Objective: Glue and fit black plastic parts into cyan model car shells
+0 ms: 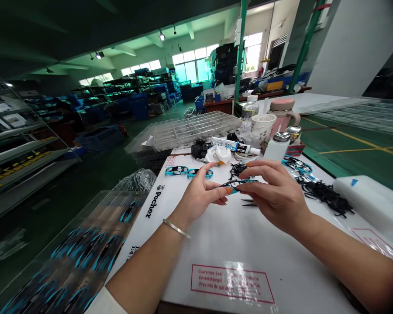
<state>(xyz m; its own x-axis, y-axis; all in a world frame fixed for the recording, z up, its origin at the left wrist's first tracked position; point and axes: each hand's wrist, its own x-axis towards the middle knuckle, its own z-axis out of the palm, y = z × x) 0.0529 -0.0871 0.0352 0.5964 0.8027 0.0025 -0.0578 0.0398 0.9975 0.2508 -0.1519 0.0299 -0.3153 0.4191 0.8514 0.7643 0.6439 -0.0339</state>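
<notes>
Just one head-worn camera here, looking forward and down. It sits close over the white cardboard-covered tabletop (pixel 236 244), warehouse shelving far behind.

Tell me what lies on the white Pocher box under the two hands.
Under the right hand and left hand, which hold a blue-black part, a small black piece lies on the white box. Whatever the right palm covers is hidden.

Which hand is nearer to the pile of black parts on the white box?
Right. The right hand is just left of the pile of black parts, apart from it; the left hand is farther left. Both hold a small blue part.
</notes>
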